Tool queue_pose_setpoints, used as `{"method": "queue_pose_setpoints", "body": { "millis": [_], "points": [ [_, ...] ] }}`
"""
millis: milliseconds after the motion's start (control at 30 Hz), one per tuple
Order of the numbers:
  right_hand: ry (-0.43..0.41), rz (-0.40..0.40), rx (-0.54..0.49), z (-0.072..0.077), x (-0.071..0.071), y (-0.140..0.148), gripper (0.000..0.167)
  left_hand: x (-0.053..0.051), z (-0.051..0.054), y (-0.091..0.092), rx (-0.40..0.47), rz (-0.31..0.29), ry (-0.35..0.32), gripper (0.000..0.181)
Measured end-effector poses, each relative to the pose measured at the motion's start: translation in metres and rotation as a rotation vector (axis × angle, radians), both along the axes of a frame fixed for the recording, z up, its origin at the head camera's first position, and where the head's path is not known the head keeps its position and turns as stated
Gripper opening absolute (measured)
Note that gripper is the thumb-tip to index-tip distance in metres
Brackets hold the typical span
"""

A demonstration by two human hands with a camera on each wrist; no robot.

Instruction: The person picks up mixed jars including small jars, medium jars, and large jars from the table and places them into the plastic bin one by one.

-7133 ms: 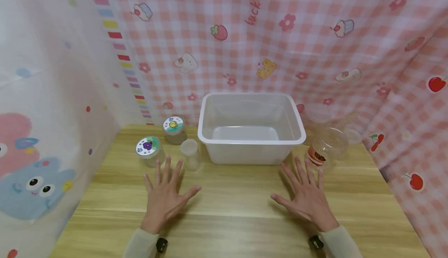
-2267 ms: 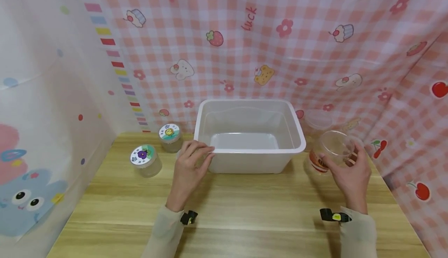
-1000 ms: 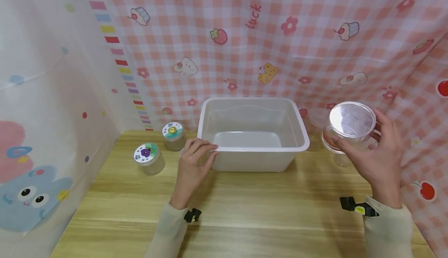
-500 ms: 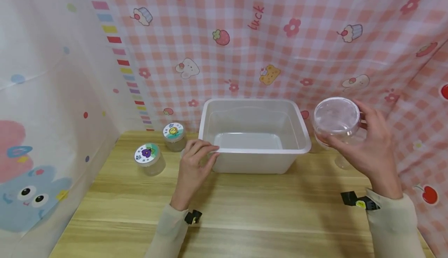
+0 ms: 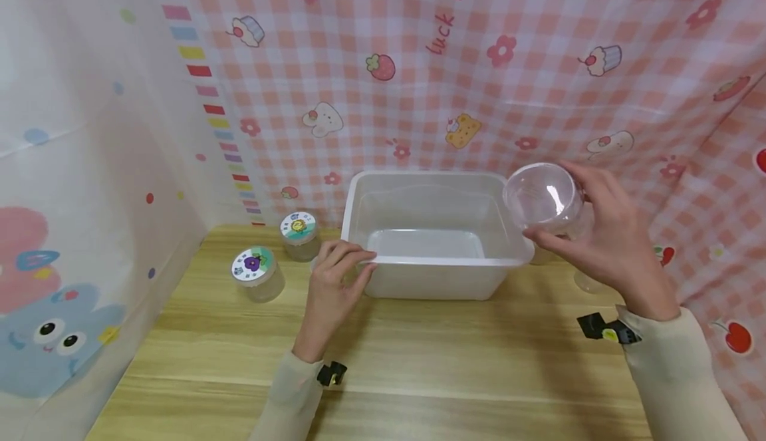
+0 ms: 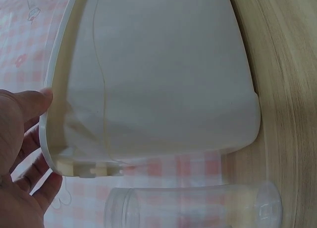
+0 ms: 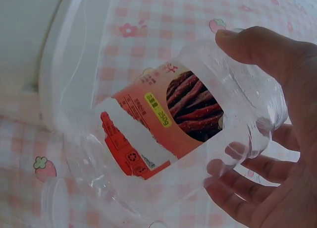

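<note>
At the front-left corner of a white plastic tub (image 5: 431,280), my left hand (image 5: 331,291) pinches the rim between thumb and fingers. In the left wrist view the tub's wall (image 6: 163,79) fills the middle, with the thumb (image 6: 37,101) on its rim. My right hand (image 5: 616,241) grips a clear plastic jar (image 5: 541,195), held tilted in the air at the tub's right rim. A torn red-orange label (image 7: 163,119) shows on the jar in the right wrist view; no contents are visible in it.
Two clear jars with printed lids, one purple-flowered (image 5: 253,265) and one yellow-flowered (image 5: 299,227), stand left of the tub. A slim clear container (image 6: 193,208) stands beside the left hand. Another clear container (image 5: 588,283) is partly hidden below the right hand. Patterned cloth (image 5: 419,95) hangs behind.
Both hands lay spread on the table at first. The left then took the tub's rim and stays there. The right gripped the jar, lifted it, and moved it left to the tub's rim.
</note>
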State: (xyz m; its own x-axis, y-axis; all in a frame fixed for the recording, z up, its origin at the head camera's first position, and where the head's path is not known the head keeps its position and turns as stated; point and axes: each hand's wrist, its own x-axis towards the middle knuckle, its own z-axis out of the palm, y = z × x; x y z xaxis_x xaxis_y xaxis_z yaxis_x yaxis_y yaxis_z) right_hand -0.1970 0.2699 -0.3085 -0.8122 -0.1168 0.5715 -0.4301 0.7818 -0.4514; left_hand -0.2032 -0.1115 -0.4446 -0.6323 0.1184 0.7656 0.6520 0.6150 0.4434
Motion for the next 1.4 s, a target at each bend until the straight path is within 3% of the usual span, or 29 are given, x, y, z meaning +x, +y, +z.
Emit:
{"method": "queue_pose_setpoints", "body": {
  "millis": [400,667,1033,1167,1400],
  "points": [
    [-0.070,0.144,0.187,0.019,-0.017,-0.020,0.101,0.001,0.000,0.001,-0.008,0.010,-0.007,0.018],
    [-0.230,0.149,0.274,0.022,-0.033,-0.034,0.097,0.001,0.000,0.001,-0.004,0.004,-0.003,0.016],
    [-0.428,0.198,0.292,0.014,-0.046,-0.049,0.106,0.000,-0.001,0.000,0.004,0.001,-0.010,0.016],
    [-0.430,0.202,0.291,0.011,-0.045,-0.047,0.104,-0.001,-0.001,0.001,0.002,-0.006,-0.009,0.015],
    [-0.313,0.200,0.278,0.006,-0.041,-0.036,0.095,0.000,-0.002,0.000,-0.009,0.005,-0.012,0.015]
  ]
}}
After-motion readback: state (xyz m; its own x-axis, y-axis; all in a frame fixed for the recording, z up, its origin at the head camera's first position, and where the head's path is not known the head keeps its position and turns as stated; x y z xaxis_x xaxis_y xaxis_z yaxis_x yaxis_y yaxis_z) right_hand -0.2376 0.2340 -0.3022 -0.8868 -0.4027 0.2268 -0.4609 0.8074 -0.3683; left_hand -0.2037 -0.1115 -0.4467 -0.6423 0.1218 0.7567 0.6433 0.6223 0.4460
